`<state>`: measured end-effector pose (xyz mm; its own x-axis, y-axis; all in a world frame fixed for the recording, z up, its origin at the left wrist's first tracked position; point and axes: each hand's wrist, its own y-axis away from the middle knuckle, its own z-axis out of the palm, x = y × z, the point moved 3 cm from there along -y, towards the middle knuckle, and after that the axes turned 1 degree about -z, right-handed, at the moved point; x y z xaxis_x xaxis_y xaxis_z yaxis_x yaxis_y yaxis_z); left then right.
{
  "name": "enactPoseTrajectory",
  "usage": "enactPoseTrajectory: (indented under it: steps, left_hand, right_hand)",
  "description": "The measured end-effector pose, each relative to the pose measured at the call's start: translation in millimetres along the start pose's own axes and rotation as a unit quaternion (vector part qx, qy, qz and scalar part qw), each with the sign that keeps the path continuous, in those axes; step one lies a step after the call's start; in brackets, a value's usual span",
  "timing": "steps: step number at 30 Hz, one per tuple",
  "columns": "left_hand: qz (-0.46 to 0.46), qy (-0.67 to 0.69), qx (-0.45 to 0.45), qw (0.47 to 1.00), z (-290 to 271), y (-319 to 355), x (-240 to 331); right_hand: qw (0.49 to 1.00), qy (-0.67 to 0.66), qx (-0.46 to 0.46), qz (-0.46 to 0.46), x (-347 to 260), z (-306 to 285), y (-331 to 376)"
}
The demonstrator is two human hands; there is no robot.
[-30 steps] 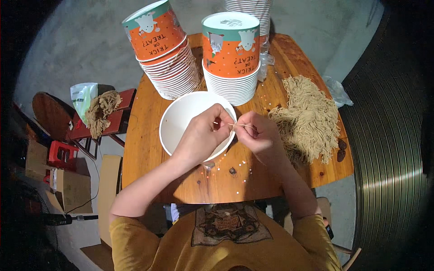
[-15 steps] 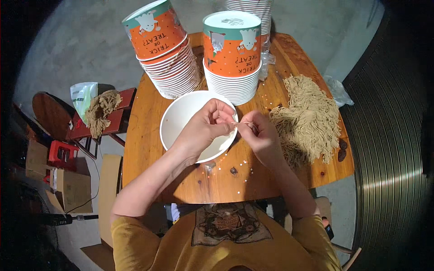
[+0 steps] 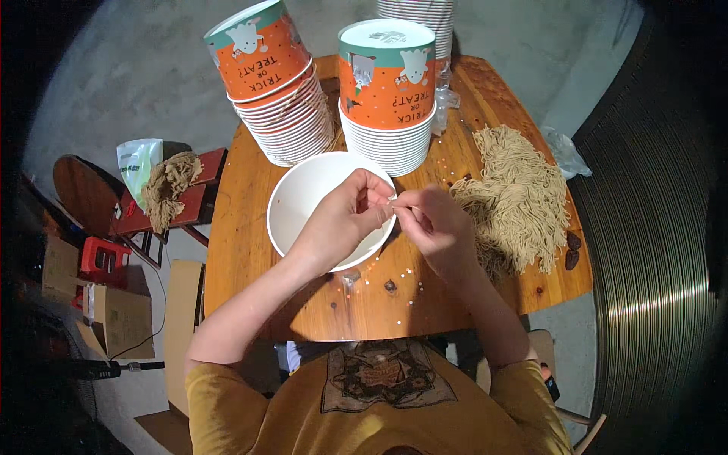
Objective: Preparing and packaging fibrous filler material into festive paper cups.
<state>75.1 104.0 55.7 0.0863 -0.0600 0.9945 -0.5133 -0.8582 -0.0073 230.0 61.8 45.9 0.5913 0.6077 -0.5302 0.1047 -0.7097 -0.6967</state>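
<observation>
Here, nearest of all, a mustard shirt (image 3: 379,432) is seen below the front edge of a wooden table (image 3: 243,235). Just beyond that edge, small pale dots (image 3: 409,271) are scattered on the wood. Farther in, a thin thread (image 3: 393,207) is held by its ends: it is pinched between thumb and fingertips by the left hand (image 3: 341,220) and likewise by the right hand (image 3: 438,224), whose other fingers are curled in. The thread is held close to the right-hand rim of a white tub (image 3: 298,201), whose mouth is turned up and partly covered by the left hand. To the right, tan yarn (image 3: 527,205) is heaped on the table, near the right hand. Behind the tub, 2 stacks of nested tubs are set upside down, the left stack (image 3: 265,80) and the right stack (image 3: 388,98), both topped in orange and green. Farther back, a 3rd stack (image 3: 426,10) is partly hidden, and a grey wall (image 3: 516,42) is seen beyond.
</observation>
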Motion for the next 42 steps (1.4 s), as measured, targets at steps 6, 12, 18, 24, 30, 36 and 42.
enactPoseTrajectory:
  steps: [6, 12, 18, 24, 30, 36, 42]
  left_hand:
    - [0.049, -0.105, 0.011, 0.993, 3.2, 2.7, 1.6]
    - [0.03, -0.19, 0.007, 0.981, 2.9, 9.6, 12.9]
    - [0.041, -0.264, 0.016, 0.963, -0.2, 9.5, 13.4]
    - [-0.021, -0.144, 0.025, 0.989, -3.7, 6.4, 7.8]
    - [-0.088, -0.004, -0.001, 0.996, -4.1, 3.2, 6.1]
    - [-0.081, 0.012, -0.008, 0.997, 0.6, 2.2, 7.5]
    - [0.01, -0.06, 0.007, 0.998, 0.8, 1.9, 3.1]
  right_hand:
    - [0.996, -0.076, -0.003, 0.052, 2.7, 2.7, 2.3]
    - [0.986, -0.125, -0.012, 0.109, 6.6, 3.9, 5.6]
    - [0.987, -0.122, -0.011, 0.108, 8.2, 3.6, 6.2]
    - [0.984, -0.123, 0.0, 0.125, 9.6, 2.6, 7.2]
    - [0.975, -0.166, 0.005, 0.15, 8.8, 2.2, 6.6]
    - [0.979, -0.158, -0.008, 0.129, 10.0, 3.6, 5.5]
    - [0.982, -0.139, -0.026, 0.122, 4.9, 1.0, 0.6]
